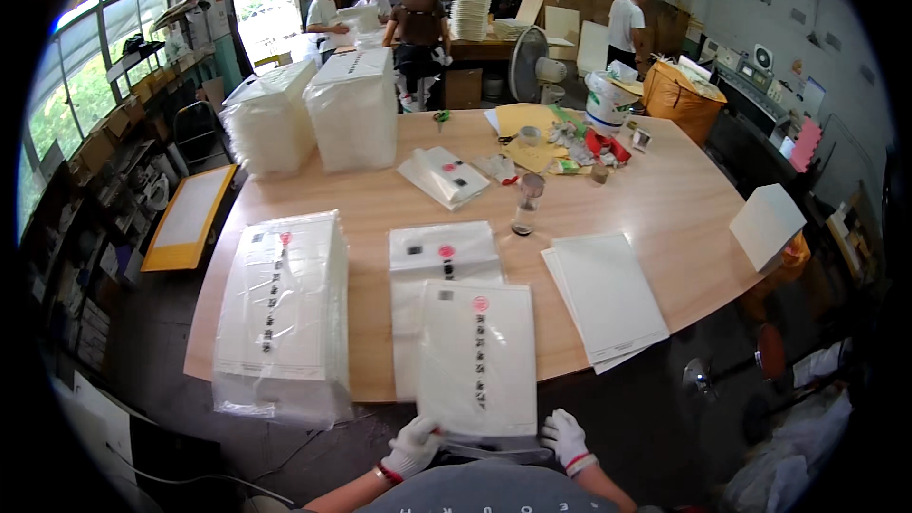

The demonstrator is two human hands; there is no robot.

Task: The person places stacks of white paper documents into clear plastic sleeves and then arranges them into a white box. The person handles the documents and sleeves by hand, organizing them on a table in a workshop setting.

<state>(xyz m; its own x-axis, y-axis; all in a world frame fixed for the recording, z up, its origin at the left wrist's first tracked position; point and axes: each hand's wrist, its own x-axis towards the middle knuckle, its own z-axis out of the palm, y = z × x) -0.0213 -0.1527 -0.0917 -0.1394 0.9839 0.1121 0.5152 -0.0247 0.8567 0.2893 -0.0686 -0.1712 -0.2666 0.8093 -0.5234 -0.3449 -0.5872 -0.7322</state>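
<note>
A white board in a clear plastic bag (478, 351), printed with a red seal and a dark column of characters, lies at the table's near edge and overhangs it. My left hand (414, 446), in a white glove, is closed on the bag's lower left corner. At the lower right corner my right hand (566, 437), gloved as well, has its fingers extended along the side. The bag's loose plastic end (499, 448) sags between both hands. Partly under this bag is a pile of printed plastic bags (404, 313).
A tall stack of bagged boards (280, 313) stands left, bare white boards (613, 299) right. Farther back are a glass (526, 204), folded plastic bags (445, 178), green-handled scissors (441, 117), a white bucket (608, 100) and two more stacks. Several people work behind the table.
</note>
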